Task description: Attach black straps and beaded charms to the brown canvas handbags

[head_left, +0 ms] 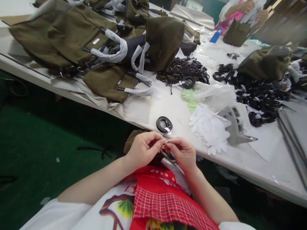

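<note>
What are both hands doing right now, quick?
Left hand: closed in a fingertip pinch; anything in it is too small to tell.
Right hand: also pinched closed, its fingertips meeting the left's; what it holds cannot be told.

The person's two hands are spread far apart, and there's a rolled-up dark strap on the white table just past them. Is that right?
Not quite: the hands aren't far apart. The head view shows the left hand and right hand close together, their fingertips almost meeting. The rolled-up dark strap is on the white table just past them, as you said.
</note>
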Action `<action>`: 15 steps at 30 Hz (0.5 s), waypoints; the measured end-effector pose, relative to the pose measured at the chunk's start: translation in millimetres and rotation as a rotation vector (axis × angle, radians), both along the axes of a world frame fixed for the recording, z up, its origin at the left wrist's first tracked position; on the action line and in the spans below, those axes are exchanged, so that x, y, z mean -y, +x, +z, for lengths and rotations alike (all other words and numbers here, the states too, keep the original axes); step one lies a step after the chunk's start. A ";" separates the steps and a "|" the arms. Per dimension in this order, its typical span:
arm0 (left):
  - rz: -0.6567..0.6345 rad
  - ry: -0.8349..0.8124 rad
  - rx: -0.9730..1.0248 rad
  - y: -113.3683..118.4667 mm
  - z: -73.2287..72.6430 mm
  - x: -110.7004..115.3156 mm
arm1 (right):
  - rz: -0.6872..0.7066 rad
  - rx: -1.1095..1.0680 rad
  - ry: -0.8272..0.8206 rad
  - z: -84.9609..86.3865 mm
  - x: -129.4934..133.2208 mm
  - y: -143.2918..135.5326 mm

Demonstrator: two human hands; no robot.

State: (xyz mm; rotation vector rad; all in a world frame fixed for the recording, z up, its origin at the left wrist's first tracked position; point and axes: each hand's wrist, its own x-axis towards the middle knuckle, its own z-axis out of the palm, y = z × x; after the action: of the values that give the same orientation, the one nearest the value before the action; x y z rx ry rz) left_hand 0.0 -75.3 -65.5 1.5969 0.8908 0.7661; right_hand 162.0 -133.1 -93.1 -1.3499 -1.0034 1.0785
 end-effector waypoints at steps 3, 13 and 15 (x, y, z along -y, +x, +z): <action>-0.042 0.033 -0.019 -0.4 -0.1 -0.3 | 0.015 0.065 0.017 -0.3 1.8 4.3; -0.094 0.143 -0.114 -0.7 4.8 -3.4 | 0.140 0.256 0.053 4.7 2.7 12.3; -0.115 0.192 -0.153 -2.0 3.1 -4.5 | 0.175 0.378 0.078 8.7 1.7 13.6</action>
State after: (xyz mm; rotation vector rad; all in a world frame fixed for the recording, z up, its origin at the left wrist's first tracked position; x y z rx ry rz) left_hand -2.0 -70.8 -62.4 1.8793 0.8455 0.6714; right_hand 175.6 -134.8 -84.3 -1.4528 -1.4491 0.9164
